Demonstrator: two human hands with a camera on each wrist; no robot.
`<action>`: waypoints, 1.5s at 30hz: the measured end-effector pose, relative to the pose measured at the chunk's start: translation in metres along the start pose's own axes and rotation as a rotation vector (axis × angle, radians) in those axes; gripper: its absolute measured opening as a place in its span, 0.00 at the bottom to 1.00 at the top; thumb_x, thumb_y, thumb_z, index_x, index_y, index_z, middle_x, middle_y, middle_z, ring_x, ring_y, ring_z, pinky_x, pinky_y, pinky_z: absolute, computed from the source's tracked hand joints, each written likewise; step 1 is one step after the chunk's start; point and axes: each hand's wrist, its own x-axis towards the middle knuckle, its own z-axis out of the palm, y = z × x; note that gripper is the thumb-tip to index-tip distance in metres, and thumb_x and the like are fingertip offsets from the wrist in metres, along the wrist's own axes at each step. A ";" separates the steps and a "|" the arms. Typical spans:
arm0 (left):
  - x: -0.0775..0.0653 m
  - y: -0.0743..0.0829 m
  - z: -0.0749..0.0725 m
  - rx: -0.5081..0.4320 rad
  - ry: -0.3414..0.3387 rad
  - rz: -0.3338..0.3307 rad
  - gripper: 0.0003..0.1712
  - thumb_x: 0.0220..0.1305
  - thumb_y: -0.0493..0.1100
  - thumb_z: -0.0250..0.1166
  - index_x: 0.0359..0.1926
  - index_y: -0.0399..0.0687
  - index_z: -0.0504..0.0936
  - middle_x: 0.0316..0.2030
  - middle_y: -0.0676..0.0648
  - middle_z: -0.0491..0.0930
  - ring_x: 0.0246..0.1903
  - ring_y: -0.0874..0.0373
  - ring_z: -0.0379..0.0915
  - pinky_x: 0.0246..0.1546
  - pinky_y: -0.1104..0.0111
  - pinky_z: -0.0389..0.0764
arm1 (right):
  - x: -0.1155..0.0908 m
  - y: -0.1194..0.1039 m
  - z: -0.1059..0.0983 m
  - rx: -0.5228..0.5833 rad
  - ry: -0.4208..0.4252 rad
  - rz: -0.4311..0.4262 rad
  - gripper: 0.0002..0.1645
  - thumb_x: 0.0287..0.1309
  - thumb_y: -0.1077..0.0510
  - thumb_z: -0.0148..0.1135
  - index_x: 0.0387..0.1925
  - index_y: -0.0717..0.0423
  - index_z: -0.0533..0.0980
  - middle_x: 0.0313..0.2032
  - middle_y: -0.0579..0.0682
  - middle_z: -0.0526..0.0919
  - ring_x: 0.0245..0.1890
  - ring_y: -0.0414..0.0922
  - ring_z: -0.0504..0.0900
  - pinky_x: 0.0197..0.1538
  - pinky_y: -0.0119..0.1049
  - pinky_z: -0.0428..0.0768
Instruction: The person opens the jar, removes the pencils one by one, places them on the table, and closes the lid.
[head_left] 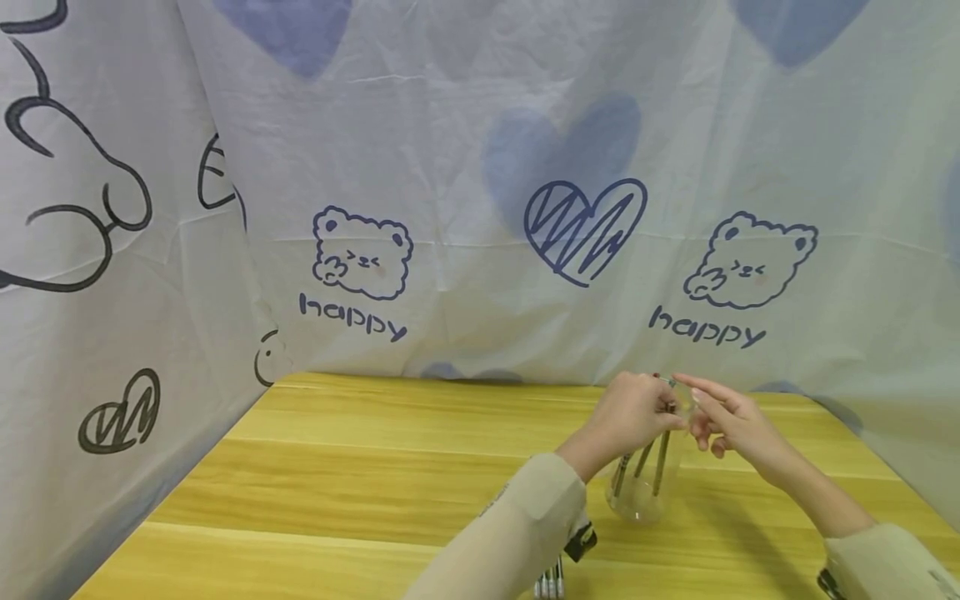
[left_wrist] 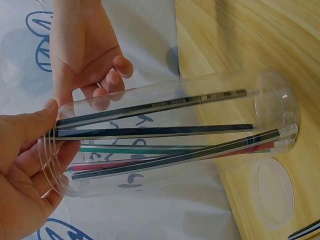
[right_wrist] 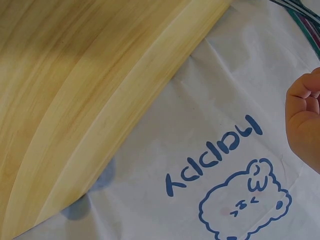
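Note:
A clear plastic jar (head_left: pixel 637 504) stands upright on the table with several pencils (left_wrist: pixel 175 104) inside. Most of them are black striped; a red and a green one show too. My left hand (head_left: pixel 633 408) grips the jar at its mouth. In the left wrist view its thumb lies over the rim by the pencils' upper ends, fingers behind. On the other side, my right hand (head_left: pixel 738 425) holds its index finger out to the rim, its other fingers loosely bent beside the jar wall. The right wrist view shows only part of a hand (right_wrist: pixel 305 115) at the edge.
A round clear lid (left_wrist: pixel 274 192) lies on the wooden table (head_left: pixel 337 475) near the jar's base. More pencils (head_left: pixel 551 582) lie at the table's front, partly hidden by the left sleeve. A printed cloth (head_left: pixel 465 208) hangs behind the table's far edge.

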 end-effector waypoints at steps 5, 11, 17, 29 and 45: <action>0.000 0.001 -0.005 -0.039 0.001 -0.002 0.08 0.52 0.44 0.67 0.34 0.51 0.83 0.15 0.61 0.68 0.14 0.71 0.59 0.15 0.84 0.62 | 0.000 0.000 -0.001 0.003 -0.004 0.000 0.23 0.68 0.53 0.38 0.63 0.51 0.60 0.20 0.51 0.73 0.17 0.42 0.73 0.16 0.33 0.70; -0.001 0.002 -0.009 -0.085 0.023 -0.017 0.11 0.53 0.42 0.66 0.39 0.49 0.83 0.16 0.61 0.69 0.13 0.71 0.59 0.13 0.84 0.63 | 0.000 -0.001 -0.001 0.010 -0.004 -0.004 0.22 0.68 0.53 0.37 0.62 0.48 0.62 0.20 0.52 0.73 0.17 0.43 0.73 0.16 0.32 0.70; -0.002 0.002 -0.012 -0.192 0.070 -0.066 0.12 0.54 0.41 0.65 0.41 0.47 0.81 0.21 0.59 0.75 0.13 0.72 0.61 0.14 0.84 0.65 | 0.000 -0.001 -0.001 0.016 0.007 0.028 0.18 0.68 0.52 0.39 0.54 0.30 0.66 0.20 0.51 0.73 0.17 0.43 0.73 0.16 0.31 0.70; -0.002 -0.003 -0.016 -0.337 0.245 0.002 0.11 0.54 0.37 0.64 0.40 0.40 0.80 0.27 0.50 0.81 0.16 0.73 0.65 0.17 0.86 0.68 | 0.000 0.001 -0.002 0.024 -0.006 -0.010 0.19 0.68 0.54 0.37 0.56 0.32 0.66 0.20 0.51 0.73 0.17 0.41 0.73 0.16 0.32 0.70; -0.003 -0.006 -0.023 -0.449 0.370 0.034 0.16 0.56 0.35 0.62 0.47 0.38 0.76 0.26 0.48 0.81 0.11 0.71 0.65 0.11 0.83 0.68 | 0.000 0.003 0.000 0.002 0.005 -0.012 0.21 0.69 0.53 0.37 0.61 0.40 0.63 0.19 0.51 0.73 0.17 0.43 0.72 0.15 0.32 0.70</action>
